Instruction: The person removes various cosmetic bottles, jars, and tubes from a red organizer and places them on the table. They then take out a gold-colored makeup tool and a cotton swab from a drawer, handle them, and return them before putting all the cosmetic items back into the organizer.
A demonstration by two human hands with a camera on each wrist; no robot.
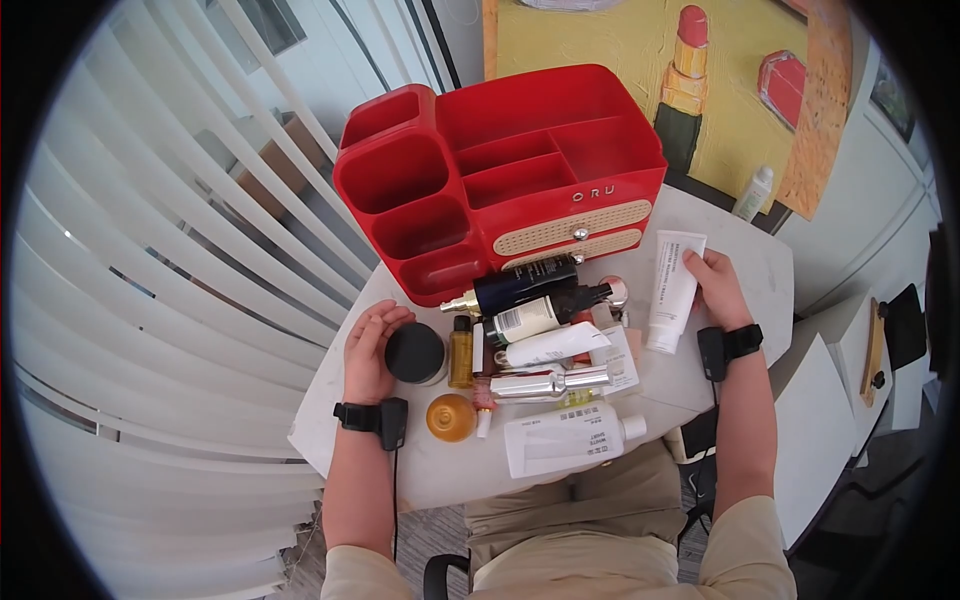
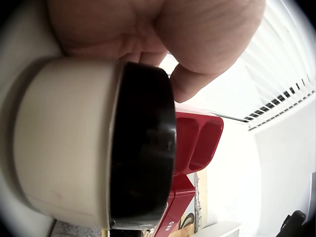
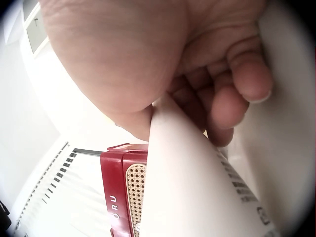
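Observation:
My right hand [image 1: 722, 290] pinches the flat end of a white squeeze tube [image 1: 672, 300] between thumb and fingers, at the right side of the table. In the right wrist view the thumb lies over the tube [image 3: 190, 182] while other fingers curl behind it. On the left, my left hand [image 1: 372, 350] lies beside a cream jar [image 1: 416, 353] with a black lid, its fingers loosely bent and not wrapped round it. The left wrist view has the jar's pale body [image 2: 64, 143] large in front of the palm. A red organizer [image 1: 480, 200] stands behind both hands.
Between the hands lies a pile of cosmetics, including a dark pump bottle [image 1: 525, 288], a silver tube [image 1: 550, 384] and an amber bottle [image 1: 461, 352]. Nearer the body are a round orange bottle [image 1: 451, 417] and a white bottle [image 1: 565, 440]. Blinds [image 1: 180, 300] hang at left.

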